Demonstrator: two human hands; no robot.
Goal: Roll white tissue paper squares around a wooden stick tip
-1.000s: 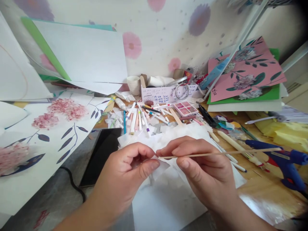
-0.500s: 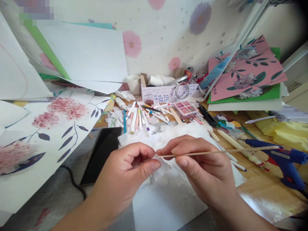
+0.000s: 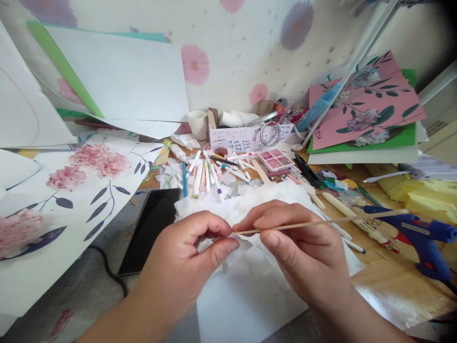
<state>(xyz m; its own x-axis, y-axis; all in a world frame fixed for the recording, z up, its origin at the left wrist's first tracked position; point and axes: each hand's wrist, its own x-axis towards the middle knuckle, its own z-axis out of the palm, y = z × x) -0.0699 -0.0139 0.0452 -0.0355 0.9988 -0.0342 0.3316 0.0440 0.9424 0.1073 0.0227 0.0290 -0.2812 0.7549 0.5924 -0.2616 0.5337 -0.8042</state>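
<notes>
A thin wooden stick (image 3: 332, 221) lies between the thumb and fingers of my right hand (image 3: 303, 252) and slants up to the right. Its left tip meets the fingertips of my left hand (image 3: 193, 252), whose thumb and forefinger are pinched close together. What the left fingers hold is too small or hidden to make out; a bit of thin whitish paper shows just below them. Under both hands are crumpled white tissue pieces (image 3: 246, 257) and a white sheet (image 3: 243, 309).
Markers (image 3: 198, 178), paper scraps and a pink palette (image 3: 275, 160) lie behind the hands. A black tablet (image 3: 150, 228) and flower artwork (image 3: 107, 200) are at left. A blue glue gun (image 3: 428, 243) sits at right, near a pink flower picture (image 3: 378, 105).
The stick's far right end has shifted slightly left and up. Both hands keep almost the same place and grip.
</notes>
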